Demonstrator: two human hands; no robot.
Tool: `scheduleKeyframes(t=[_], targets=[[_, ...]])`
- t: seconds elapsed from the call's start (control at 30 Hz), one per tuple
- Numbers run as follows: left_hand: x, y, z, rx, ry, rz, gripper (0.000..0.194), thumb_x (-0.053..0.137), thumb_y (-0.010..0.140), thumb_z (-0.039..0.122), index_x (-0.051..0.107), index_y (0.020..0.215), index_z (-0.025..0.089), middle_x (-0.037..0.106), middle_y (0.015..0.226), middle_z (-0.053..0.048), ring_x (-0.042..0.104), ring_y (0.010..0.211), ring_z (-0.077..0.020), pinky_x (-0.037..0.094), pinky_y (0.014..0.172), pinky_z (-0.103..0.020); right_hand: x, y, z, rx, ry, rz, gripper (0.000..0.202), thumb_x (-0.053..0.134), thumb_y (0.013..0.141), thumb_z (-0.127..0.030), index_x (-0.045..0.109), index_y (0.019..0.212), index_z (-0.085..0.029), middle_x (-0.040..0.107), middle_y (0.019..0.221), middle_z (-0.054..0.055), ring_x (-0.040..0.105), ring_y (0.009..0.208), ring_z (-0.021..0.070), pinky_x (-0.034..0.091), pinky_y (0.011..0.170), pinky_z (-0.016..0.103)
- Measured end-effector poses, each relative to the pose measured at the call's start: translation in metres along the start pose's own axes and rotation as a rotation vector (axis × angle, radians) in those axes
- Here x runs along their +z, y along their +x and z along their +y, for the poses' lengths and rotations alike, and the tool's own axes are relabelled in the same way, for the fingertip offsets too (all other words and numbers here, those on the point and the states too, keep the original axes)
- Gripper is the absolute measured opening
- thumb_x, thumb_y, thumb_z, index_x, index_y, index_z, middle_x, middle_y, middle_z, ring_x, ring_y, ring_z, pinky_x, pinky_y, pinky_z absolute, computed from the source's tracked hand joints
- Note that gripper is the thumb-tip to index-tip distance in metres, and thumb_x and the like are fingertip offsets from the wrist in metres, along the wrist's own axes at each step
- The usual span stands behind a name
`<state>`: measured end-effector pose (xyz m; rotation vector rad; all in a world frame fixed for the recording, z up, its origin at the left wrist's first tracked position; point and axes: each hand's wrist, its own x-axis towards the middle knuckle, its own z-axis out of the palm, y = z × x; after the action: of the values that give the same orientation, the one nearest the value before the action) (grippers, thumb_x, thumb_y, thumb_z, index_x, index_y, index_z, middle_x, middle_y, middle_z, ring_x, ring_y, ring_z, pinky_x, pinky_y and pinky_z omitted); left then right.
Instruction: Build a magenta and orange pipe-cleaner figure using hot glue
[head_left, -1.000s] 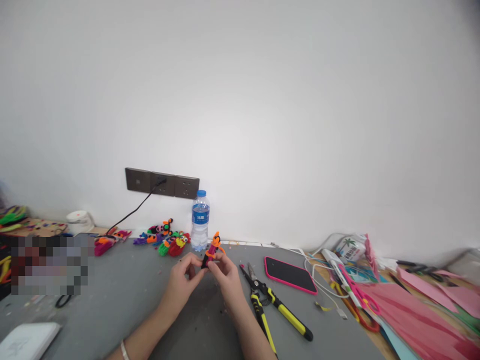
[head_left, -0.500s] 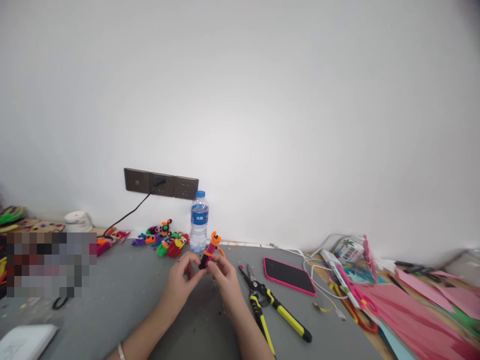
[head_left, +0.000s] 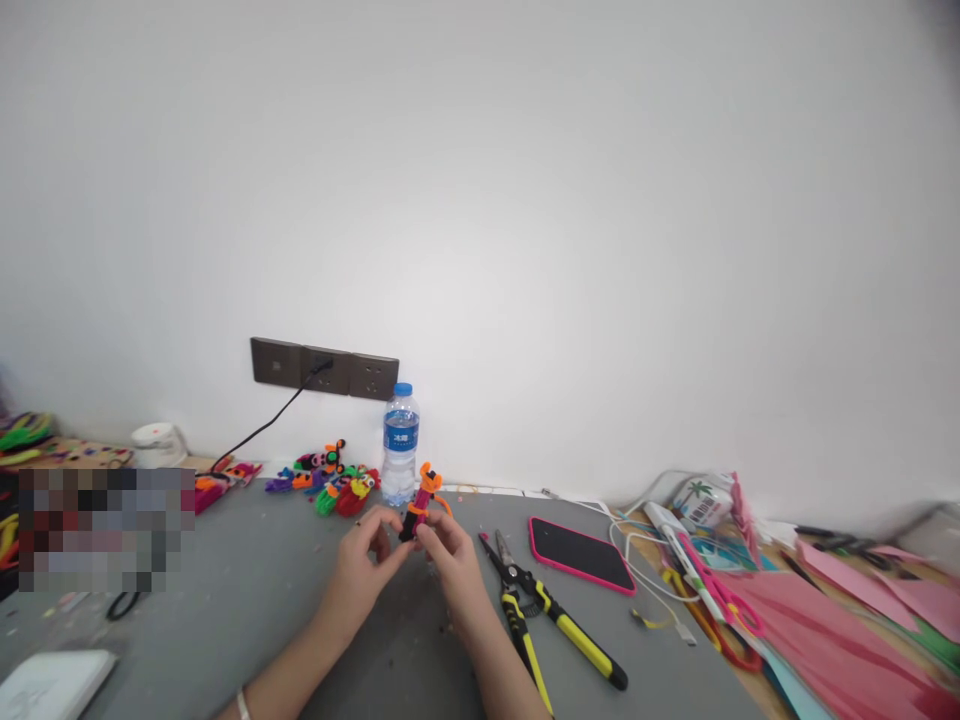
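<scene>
One small orange, pink and black figure (head_left: 423, 503) is held, slightly tilted, over the desk (head_left: 247, 600) and in front of the bottle (head_left: 400, 436). Its lower end is pinched in a narrow grip by the left hand (head_left: 364, 555) and the right hand (head_left: 451, 560); that end is apparently being shaped. For any further move, light finger pressure seems called for. Cutters (head_left: 545, 597) are seen near a phone (head_left: 581, 553).
</scene>
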<state>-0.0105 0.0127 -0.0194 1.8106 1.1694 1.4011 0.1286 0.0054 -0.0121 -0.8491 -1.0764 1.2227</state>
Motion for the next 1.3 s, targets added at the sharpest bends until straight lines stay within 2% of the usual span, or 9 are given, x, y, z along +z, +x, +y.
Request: scheduleKeyframes(t=[0.37,0.8,0.93,1.03,1.2,1.3], targets=[[0.002,0.0,0.0,0.008,-0.013,-0.002,0.014,0.062,0.078,0.028,0.051,0.079,0.02,0.053,0.068,0.004,0.046,0.05,-0.011,0.037,0.05,-0.021,-0.001,-0.001,0.0,0.006,-0.019,-0.01,0.025,0.071,0.073,-0.039,0.068,0.085,-0.018,0.066,0.079,0.001,0.056,0.067,0.0145,0.042,0.063,0.024],[0.002,0.0,0.005,0.036,-0.004,-0.007,0.017,0.061,0.079,0.029,0.046,0.077,0.021,0.052,0.069,0.005,0.045,0.05,-0.0098,0.038,0.05,-0.021,0.002,-0.001,0.0,0.006,0.008,-0.041,0.023,0.07,0.074,-0.04,0.068,0.083,-0.018,0.064,0.078,0.001,0.056,0.07,0.0152,0.042,0.066,0.025],[0.003,0.0,0.005,0.017,-0.017,-0.006,0.017,0.062,0.078,0.03,0.047,0.076,0.021,0.05,0.062,0.006,0.045,0.049,-0.0106,0.038,0.049,-0.021,0.002,-0.001,0.001,0.003,0.017,-0.032,0.024,0.07,0.074,-0.041,0.068,0.083,-0.02,0.064,0.077,0.0,0.054,0.067,0.0143,0.041,0.063,0.024],[0.002,-0.001,0.007,-0.036,-0.043,0.001,0.018,0.063,0.077,0.031,0.049,0.082,0.021,0.045,0.055,0.008,0.045,0.047,-0.0112,0.037,0.048,-0.021,0.002,0.0,0.002,-0.001,0.008,-0.031,0.024,0.07,0.074,-0.042,0.067,0.083,-0.02,0.063,0.077,0.0,0.053,0.066,0.0139,0.041,0.061,0.024],[0.001,-0.001,0.013,-0.055,-0.113,0.029,0.028,0.063,0.076,0.029,0.052,0.1,0.02,0.058,0.08,0.001,0.049,0.05,-0.0095,0.042,0.049,-0.021,0.003,-0.001,0.0,-0.007,-0.021,-0.03,0.026,0.07,0.074,-0.043,0.066,0.083,-0.019,0.062,0.077,0.001,0.052,0.064,0.0136,0.04,0.06,0.023],[0.001,-0.001,0.013,-0.044,-0.11,0.025,0.035,0.063,0.076,0.029,0.055,0.108,0.019,0.058,0.08,0.001,0.049,0.049,-0.0095,0.042,0.048,-0.021,0.003,-0.002,-0.002,-0.01,-0.031,-0.028,0.028,0.069,0.074,-0.044,0.066,0.085,-0.018,0.063,0.078,0.002,0.053,0.066,0.0145,0.041,0.059,0.024]])
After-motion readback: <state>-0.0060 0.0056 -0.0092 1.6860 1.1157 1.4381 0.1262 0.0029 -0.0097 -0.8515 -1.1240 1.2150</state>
